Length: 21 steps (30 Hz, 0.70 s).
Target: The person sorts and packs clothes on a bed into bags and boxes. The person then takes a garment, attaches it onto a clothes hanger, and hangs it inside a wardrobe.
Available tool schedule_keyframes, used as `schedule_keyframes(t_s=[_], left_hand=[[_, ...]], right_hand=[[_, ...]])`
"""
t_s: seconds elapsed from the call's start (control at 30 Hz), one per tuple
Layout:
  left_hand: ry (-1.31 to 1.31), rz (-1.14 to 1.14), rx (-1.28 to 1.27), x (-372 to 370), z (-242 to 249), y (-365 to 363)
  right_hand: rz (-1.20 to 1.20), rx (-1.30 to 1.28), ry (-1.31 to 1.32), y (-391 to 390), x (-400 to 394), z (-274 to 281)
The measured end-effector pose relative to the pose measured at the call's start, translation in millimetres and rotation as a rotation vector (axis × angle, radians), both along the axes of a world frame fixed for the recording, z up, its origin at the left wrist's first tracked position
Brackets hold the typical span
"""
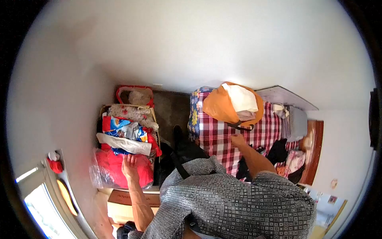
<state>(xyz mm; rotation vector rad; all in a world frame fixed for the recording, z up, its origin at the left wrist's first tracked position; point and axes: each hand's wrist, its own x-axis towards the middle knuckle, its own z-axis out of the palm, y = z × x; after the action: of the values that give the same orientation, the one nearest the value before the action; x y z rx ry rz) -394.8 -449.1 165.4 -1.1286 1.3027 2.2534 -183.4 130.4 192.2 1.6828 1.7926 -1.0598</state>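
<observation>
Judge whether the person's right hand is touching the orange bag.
Apart: the head view shows a strip of checked cloth between the right hand and the orange bag.

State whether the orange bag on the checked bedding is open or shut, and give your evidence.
The orange bag is open: white cloth shows in its uncovered mouth.
</observation>
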Motion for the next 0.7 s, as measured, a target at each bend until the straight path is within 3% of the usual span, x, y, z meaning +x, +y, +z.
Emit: schedule_keyframes(t_s=[0.13,0.23,0.3,0.43,0.53,0.57,0.6,0.7], left_hand=[[0.003,-0.053,-0.108,-16,5,11],[0.000,-0.133,-0.205,-31,18,31],[0.041,-0.153,-0.201,-39,18,48],[0.058,-0.329,-0.147,-57,27,100],[0.047,-0.483,-0.149,-69,50,172],[0.052,-0.611,-0.012,-82,30,186],[0.068,-0.698,-0.085,-79,13,200],[0.081,-0.983,-0.207,-80,71,322]], right_hand=[[-0.355,0.111,0.105,50,55,4],[-0.194,0.203,0.146,92,76,-21],[0.117,0.557,-0.004,105,56,-10],[0.031,0.743,0.125,110,-3,25],[0.190,0.851,0.117,141,-20,18],[0.177,0.871,0.069,155,-23,14],[0.167,0.889,0.021,167,-26,11],[0.085,1.061,0.003,201,-36,14]])
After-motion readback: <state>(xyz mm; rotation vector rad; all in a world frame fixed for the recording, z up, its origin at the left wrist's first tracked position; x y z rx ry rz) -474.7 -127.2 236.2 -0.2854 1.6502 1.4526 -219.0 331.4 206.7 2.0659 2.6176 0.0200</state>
